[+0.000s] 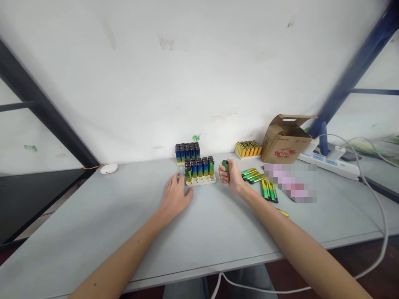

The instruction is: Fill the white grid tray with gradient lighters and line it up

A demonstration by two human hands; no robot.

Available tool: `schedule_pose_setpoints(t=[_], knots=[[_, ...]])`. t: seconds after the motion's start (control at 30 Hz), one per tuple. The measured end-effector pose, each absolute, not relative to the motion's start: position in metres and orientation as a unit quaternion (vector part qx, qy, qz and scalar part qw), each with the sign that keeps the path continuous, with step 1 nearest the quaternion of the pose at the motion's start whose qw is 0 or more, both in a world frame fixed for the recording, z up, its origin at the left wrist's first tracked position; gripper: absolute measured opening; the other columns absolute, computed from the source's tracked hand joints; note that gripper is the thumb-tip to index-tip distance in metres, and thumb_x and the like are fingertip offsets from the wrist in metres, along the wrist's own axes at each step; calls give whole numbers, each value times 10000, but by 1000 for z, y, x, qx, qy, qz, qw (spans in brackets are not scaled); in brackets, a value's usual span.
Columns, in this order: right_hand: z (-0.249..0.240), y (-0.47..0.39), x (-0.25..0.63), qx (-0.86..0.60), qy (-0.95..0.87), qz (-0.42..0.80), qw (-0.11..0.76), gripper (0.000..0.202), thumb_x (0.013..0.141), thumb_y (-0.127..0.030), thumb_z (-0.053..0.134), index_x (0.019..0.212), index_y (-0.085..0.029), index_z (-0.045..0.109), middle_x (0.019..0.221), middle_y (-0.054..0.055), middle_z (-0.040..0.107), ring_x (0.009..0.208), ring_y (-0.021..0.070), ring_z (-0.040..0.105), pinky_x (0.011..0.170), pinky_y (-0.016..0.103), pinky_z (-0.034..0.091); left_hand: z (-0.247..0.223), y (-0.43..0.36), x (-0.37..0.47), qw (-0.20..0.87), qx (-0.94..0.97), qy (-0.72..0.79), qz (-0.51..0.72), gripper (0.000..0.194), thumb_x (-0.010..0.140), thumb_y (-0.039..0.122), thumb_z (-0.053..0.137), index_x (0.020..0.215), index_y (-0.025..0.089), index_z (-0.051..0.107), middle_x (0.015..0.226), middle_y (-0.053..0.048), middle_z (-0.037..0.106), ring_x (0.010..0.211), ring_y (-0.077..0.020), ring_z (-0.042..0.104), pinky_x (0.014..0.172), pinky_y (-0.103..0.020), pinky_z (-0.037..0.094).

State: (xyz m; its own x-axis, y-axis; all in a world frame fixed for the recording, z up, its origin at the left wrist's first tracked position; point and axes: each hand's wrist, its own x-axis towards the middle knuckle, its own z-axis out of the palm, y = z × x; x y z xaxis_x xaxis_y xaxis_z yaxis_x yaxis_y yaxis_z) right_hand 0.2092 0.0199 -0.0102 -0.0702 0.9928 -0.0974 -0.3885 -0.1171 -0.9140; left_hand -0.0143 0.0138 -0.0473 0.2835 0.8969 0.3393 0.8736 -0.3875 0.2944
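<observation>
My right hand [230, 174] is wrapped round a green and yellow lighter [226, 167], held upright above the grey table just right of a white tray [204, 182]. Several blue and green lighters [200, 167] stand in that tray, and its front rows have bare holes. My left hand [177, 192] lies on the table at the tray's front left corner, fingers apart. Loose green and yellow lighters [269, 191] lie to the right of my right hand, some of them behind the wrist.
Behind stand another tray of blue lighters [188, 153] and one of yellow lighters [248, 149]. Further right are an open cardboard box [282, 145], a power strip [332, 163] with cables and a blurred pink item [289, 182]. A white case [109, 168] lies left.
</observation>
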Motion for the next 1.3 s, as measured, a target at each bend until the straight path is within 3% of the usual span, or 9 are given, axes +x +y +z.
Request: schedule_pose_setpoints(t=[0.4, 0.9, 1.07, 1.2, 1.3], knots=[[-6, 18, 204, -377, -394, 628, 555, 194, 767, -299, 304, 592, -216, 319, 547, -69, 175, 432, 90, 144, 396, 205, 197, -48, 12, -15, 24, 806, 556, 204, 451, 902, 372, 414, 1288, 140, 428, 1374, -186, 406, 1273, -331, 420, 1036, -488, 363], [-12, 20, 203, -375, -406, 639, 534, 221, 775, -373, 340, 617, -218, 347, 524, -67, 227, 423, 91, 188, 414, 212, 215, -53, 15, -17, 2, 809, 551, 203, 463, 901, 356, 421, 1310, 139, 413, 1362, -184, 423, 1256, -328, 433, 1019, -482, 378], [-8, 18, 206, -348, -428, 619, 559, 309, 782, -500, 373, 680, -217, 445, 532, -47, 329, 451, 109, 265, 442, 230, 255, -56, 16, -18, -2, 812, 544, 211, 447, 898, 363, 431, 1292, 153, 434, 1351, -175, 435, 1267, -321, 426, 1027, -479, 371], [-6, 16, 210, -322, -456, 605, 567, 153, 697, -320, 520, 785, -199, 549, 617, -27, 451, 524, 114, 379, 497, 241, 323, -54, 15, -17, 6, 812, 549, 199, 446, 898, 358, 427, 1278, 126, 454, 1370, -195, 419, 1265, -325, 430, 1038, -480, 362], [-4, 14, 213, -317, -488, 603, 545, 202, 732, -279, 541, 902, -193, 605, 708, -5, 539, 618, 132, 472, 566, 257, 381, -51, 16, -18, 12, 811, 550, 197, 433, 899, 360, 429, 1255, 119, 477, 1371, -200, 417, 1280, -322, 422, 1050, -472, 355]])
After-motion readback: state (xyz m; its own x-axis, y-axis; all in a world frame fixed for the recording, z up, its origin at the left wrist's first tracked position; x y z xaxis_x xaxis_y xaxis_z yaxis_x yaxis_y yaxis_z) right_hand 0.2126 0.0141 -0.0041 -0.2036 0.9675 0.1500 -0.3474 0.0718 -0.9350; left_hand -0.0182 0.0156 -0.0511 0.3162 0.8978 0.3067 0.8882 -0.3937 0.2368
